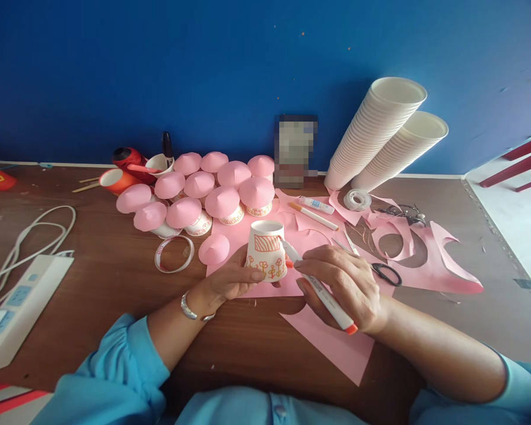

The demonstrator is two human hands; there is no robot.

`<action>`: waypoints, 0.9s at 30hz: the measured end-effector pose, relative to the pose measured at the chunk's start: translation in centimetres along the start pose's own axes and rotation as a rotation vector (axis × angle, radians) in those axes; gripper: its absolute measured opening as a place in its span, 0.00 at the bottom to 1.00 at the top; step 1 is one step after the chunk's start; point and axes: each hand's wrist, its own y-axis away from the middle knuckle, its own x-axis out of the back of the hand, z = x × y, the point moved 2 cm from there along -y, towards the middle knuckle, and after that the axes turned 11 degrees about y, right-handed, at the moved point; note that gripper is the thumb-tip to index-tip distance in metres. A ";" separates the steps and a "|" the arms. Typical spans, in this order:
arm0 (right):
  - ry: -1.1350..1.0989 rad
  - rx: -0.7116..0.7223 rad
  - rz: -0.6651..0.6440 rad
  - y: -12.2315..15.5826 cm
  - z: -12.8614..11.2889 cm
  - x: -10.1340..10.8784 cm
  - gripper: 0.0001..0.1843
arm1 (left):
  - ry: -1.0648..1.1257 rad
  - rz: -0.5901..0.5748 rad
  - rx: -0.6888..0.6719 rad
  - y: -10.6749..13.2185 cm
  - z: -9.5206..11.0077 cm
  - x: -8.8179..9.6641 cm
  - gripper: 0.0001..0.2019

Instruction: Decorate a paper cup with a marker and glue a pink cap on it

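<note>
My left hand (230, 281) grips an upturned white paper cup (266, 249) drawn with an orange hatched window and small flowers, holding it from its left side. My right hand (343, 284) is closed around a white marker (318, 287) with an orange end cap. The marker's tip touches the cup's right side. Both hands are over pink paper (336, 345) on the brown table (110, 277). Behind the cup stands a cluster of several cups topped with pink paper cones (223, 202).
Two leaning stacks of white paper cups (383, 133) rest against the blue wall. Scissors (383, 273), a tape roll (357, 199), a glue tube (317, 205), another marker (314, 217) and pink scraps lie at right. A clear ring (174, 254), an orange cup (115, 179) and a power strip (20, 307) are at left.
</note>
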 end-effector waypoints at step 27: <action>0.062 -0.019 0.065 0.3 0.2 0.5 0.13 | 0.077 0.044 -0.030 -0.3 0.0 -0.1 0.24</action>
